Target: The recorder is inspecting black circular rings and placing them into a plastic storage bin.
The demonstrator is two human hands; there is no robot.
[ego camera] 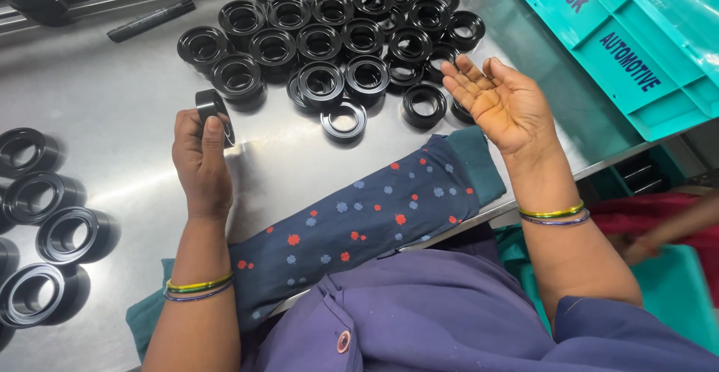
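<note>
- While lying along the worktop [120, 95] edge nearest the person, a flowered cloth [359, 218] is stretching between the two forearms.
- Left hand [201, 164] is pinching a black ring [215, 111] on edge between thumb and fingers, just above the steel.
- Right hand [500, 102] is hovering palm up, fingers spread wide, gripping nothing, just beside the pile's near edge.
- Loose rings [49, 226] are sitting in a row at the left edge.
- Farther back, a pile of rings [337, 35] is crowding the worktop, with a teal crate [622, 42] to its right.
</note>
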